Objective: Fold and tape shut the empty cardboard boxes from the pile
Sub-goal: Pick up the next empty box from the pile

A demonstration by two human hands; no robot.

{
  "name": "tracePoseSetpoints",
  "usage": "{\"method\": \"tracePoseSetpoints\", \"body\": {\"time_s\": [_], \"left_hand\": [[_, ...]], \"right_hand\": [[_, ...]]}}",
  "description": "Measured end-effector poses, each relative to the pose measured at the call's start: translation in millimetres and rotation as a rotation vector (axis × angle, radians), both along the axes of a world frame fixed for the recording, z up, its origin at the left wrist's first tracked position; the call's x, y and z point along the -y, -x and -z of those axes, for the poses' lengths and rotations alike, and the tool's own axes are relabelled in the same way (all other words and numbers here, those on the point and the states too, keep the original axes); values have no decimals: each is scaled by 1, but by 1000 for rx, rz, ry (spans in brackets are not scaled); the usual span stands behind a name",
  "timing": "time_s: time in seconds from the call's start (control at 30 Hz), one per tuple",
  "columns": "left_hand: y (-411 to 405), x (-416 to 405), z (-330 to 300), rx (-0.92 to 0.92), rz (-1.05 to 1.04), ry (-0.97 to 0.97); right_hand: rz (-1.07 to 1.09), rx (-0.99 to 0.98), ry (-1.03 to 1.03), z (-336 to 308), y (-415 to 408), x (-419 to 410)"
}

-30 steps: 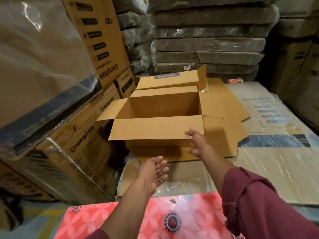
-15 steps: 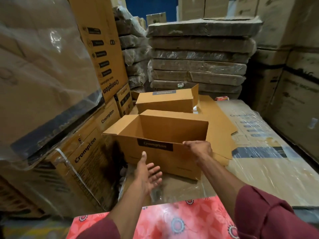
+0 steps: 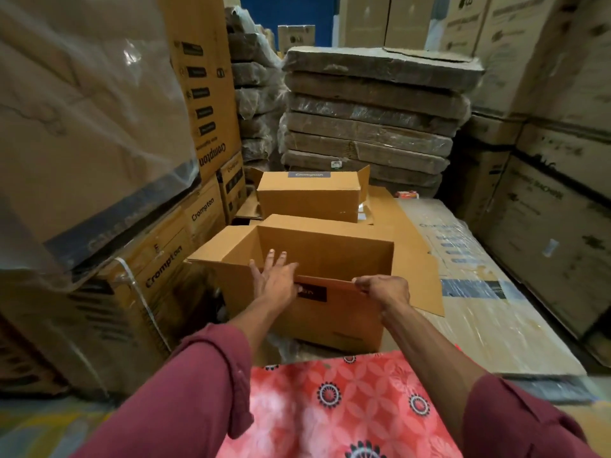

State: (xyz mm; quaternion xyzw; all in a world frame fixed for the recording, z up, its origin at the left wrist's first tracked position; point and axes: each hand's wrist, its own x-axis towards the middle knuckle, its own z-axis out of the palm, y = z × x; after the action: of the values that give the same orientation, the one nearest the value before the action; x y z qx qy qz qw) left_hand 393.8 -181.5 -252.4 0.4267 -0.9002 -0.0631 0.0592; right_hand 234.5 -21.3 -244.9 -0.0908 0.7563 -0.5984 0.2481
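Both hands are working at the near wall of an open cardboard box (image 3: 334, 259).

Left to right: stacked printed cartons (image 3: 158, 259) are standing at the left. The left hand (image 3: 274, 280), fingers straight and spread, is pressing against the near wall's top edge, fingertips reaching into the opening. The right hand (image 3: 385, 289), fingers curled, is gripping that same edge further right. The box is sitting on a plastic-wrapped flat carton (image 3: 479, 312), at its left edge, with a second box (image 3: 309, 196) sitting just behind it.
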Motion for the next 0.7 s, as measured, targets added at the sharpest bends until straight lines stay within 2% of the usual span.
{"method": "tracePoseSetpoints", "body": {"time_s": [0.1,0.3,0.37,0.5,0.7], "left_hand": [[0,6,6,-29,61,-12],[-16,-16,-2,-64,219,249],[-27,-26,-12,-115,231,316],[-53,-37,-43,-163,190,395],[-106,-90,-53,-159,245,414]], "right_hand": [[-43,9,15,7,1,-13],[0,23,123,0,5,-44],[32,75,205,-14,-1,-48],[-33,28,237,-53,-25,-53],[-87,-144,50,-81,-74,-112]]}}
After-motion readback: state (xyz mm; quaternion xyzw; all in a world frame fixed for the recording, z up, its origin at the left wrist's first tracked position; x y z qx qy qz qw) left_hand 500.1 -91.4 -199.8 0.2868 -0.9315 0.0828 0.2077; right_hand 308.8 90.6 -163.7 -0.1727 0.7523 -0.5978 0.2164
